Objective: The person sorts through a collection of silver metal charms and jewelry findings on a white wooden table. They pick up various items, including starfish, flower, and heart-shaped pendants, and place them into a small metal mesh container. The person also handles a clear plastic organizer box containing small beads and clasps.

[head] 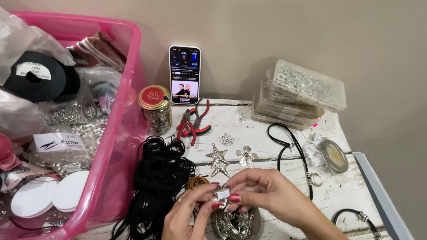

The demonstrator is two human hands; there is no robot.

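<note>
small silver charm (221,194) — pinched between both hands, just above a round tin of silver pieces (235,223) at the near edge of the tabletop (338,186). left hand (189,213): fingers closed narrow on the charm's lower left. right hand (267,191): thumb and forefinger closed on its upper right. whether anything is yet joined to the charm cannot be told; it looks mid-handling, not set down.

all else placed from the tin:
- brown cord coil (197,181), just up and left, touching the left hand's reach.
- black cord heap (155,186), left, spilling off the near edge.
- star charm (219,160) and flower charm (246,156), just beyond, loose, unused.
- red-handled pliers (192,124), further beyond, untouched.
- jar with red lid (155,109) and propped phone (184,74), far back left.
- pink bin (120,133), far left, crowding that side.
- stacked clear boxes (298,93), back right.
- black necklace cord (293,151) and round lidded tin (333,155), right.

open room — bare boards right of the tin; the right edge lies close beyond.
</note>
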